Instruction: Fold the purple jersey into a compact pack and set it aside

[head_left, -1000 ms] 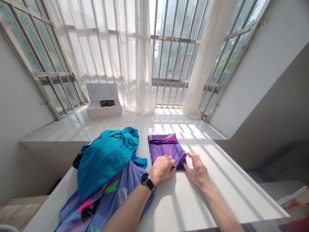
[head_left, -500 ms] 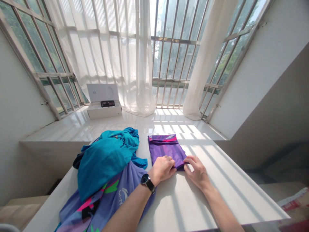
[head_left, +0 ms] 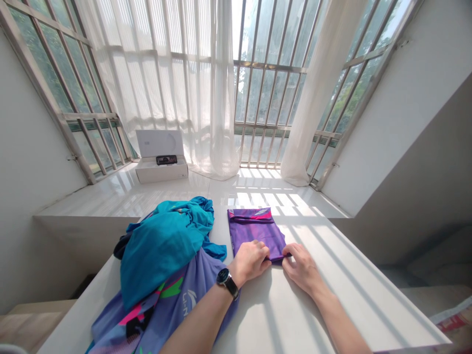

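Note:
A purple shirt [head_left: 258, 235], folded into a flat rectangle with pink and white patches along its far end, lies on the white table. My left hand [head_left: 251, 261], a watch on its wrist, has its fingers curled closed on the shirt's near edge. At the near right corner, my right hand [head_left: 301, 268] pinches the fabric between thumb and fingers. To the left of my hands lies a loose heap of clothes: a teal garment [head_left: 162, 255] on top of a lilac shirt [head_left: 201, 280] with white lettering and green and pink patches. My left forearm crosses over the lilac shirt.
The white table [head_left: 368, 305] meets a glossy window ledge [head_left: 206, 189]. An open white box [head_left: 162, 172] with a dark device in it stands on the ledge at the left. White curtains [head_left: 221, 98] hang before the barred windows.
My right thumb and fingers have come closer together at the shirt's near right corner. The left hand keeps its hold, and the whole view has shifted slightly.

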The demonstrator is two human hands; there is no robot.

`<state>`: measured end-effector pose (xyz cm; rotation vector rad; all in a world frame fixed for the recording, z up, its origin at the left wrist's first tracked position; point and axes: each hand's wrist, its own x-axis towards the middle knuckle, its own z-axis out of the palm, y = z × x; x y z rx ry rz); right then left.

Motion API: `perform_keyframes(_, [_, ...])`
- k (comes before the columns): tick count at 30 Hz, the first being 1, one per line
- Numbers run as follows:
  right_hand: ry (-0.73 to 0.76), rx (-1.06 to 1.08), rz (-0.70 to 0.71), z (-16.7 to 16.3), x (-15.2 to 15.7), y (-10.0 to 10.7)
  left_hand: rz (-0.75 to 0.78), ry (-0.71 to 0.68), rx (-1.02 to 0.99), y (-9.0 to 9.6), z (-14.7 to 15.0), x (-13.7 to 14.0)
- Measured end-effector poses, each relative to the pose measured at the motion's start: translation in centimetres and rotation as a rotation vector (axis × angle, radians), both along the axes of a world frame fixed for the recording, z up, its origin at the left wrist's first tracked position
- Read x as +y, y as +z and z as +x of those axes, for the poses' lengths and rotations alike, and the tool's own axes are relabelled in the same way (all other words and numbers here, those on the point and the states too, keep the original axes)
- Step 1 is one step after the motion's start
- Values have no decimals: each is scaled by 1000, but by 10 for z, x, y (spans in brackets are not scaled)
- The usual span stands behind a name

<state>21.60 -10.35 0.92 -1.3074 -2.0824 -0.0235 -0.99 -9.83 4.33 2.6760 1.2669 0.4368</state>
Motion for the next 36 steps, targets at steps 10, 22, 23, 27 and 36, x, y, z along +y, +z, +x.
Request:
perform_keyframes(10, [-332,63,-141,-6,-2,-5,-10,75,-16,1,5,-3])
perform_keyframes(22, [-173,25,-240,-13,-3,-2,-43,112,-35,2,7,-2])
perform_keyframes(23, [-162,31,-244,-12,-3,-2,-43,110,-34,2,7,-2])
perform_keyframes(27, [-124,52,-254,-11,-2,-4,-32,96,-36,2,7,-2])
perform_keyframes(36, [-140,68,-250,-14,-4,-2,54,79,-66,0,6,-2])
